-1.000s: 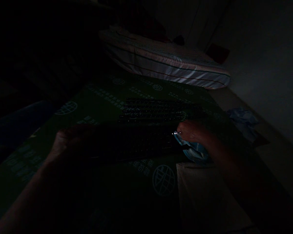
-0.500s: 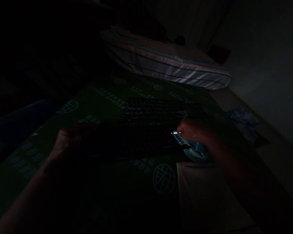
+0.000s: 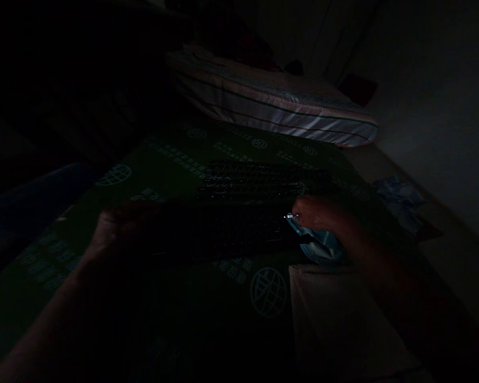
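Observation:
The light is very dim. In the head view a dark keyboard (image 3: pixel 231 231) lies between my hands, its keys barely visible. My right hand (image 3: pixel 311 213) is closed over its right end, gripping a light-blue cloth (image 3: pixel 323 247) that hangs below the fist. A small shiny piece (image 3: pixel 290 216) glints at the fingers; its kind is unclear. My left hand (image 3: pixel 117 226) is at the keyboard's left end, its fingers lost in shadow. Just beyond the keyboard, several thin dark strips (image 3: pixel 263 178) with small glints lie in rows on the green printed sheet (image 3: pixel 231 138).
A striped mattress (image 3: pixel 271 101) lies across the far side. Near my right forearm is a pale folded sheet or board (image 3: pixel 331 308). A crumpled plastic bag (image 3: pixel 399 189) rests on the floor by the wall at right. Something blue (image 3: pixel 43 186) stands at left.
My right hand, with the cloth and shiny piece, has shifted very slightly to the right. My left hand looks nearly unmoved, and the keyboard stays about where it was.

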`<action>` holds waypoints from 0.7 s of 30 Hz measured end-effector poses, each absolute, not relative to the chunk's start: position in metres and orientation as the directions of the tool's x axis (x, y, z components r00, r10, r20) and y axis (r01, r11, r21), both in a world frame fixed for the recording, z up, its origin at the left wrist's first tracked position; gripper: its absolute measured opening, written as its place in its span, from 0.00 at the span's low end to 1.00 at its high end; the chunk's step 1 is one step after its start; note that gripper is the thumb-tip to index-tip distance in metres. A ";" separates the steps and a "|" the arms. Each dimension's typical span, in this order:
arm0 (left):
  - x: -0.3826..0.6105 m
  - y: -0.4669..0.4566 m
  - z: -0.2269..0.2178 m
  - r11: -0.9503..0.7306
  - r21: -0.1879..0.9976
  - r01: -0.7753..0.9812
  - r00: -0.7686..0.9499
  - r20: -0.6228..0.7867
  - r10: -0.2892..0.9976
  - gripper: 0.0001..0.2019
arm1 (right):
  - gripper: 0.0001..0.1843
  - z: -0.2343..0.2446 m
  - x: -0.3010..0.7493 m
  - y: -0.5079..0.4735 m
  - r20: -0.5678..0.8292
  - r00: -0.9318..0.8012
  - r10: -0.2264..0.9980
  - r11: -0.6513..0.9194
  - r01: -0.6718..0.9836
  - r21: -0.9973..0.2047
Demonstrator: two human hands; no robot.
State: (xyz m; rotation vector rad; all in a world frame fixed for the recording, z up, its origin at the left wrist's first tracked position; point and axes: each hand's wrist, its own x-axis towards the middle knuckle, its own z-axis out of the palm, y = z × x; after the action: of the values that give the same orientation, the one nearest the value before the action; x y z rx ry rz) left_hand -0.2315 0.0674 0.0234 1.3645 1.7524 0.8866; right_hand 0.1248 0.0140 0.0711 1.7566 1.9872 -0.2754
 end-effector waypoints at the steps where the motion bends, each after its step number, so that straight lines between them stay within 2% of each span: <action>1: -0.232 0.068 0.023 0.205 0.859 0.470 -0.177 -0.136 0.975 0.22 | 0.14 0.072 0.125 0.014 -0.479 -0.063 0.876 0.153 0.977 0.151; 6: -0.239 0.075 0.012 0.192 0.855 0.481 -0.186 -0.114 0.976 0.22 | 0.15 0.072 0.119 0.012 -0.458 -0.092 0.884 0.177 0.973 0.146; 12: -0.239 0.076 0.009 0.102 0.869 0.484 -0.169 -0.022 0.985 0.20 | 0.14 0.071 0.113 0.009 -0.458 -0.119 0.881 0.209 0.966 0.153; 18: -0.239 0.074 0.012 0.179 0.859 0.480 -0.190 -0.097 0.977 0.22 | 0.14 0.073 0.117 0.005 -0.470 -0.135 0.872 0.221 0.966 0.133; 21: -0.241 0.076 0.009 0.139 0.862 0.488 -0.156 -0.071 0.985 0.23 | 0.13 0.074 0.121 0.006 -0.480 -0.126 0.868 0.206 0.971 0.118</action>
State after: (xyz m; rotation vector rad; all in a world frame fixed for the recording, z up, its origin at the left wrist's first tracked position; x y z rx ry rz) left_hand -0.2411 0.0756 0.0089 1.4249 1.7395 0.9304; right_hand 0.1206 0.0058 0.0739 1.7058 2.0417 -0.3087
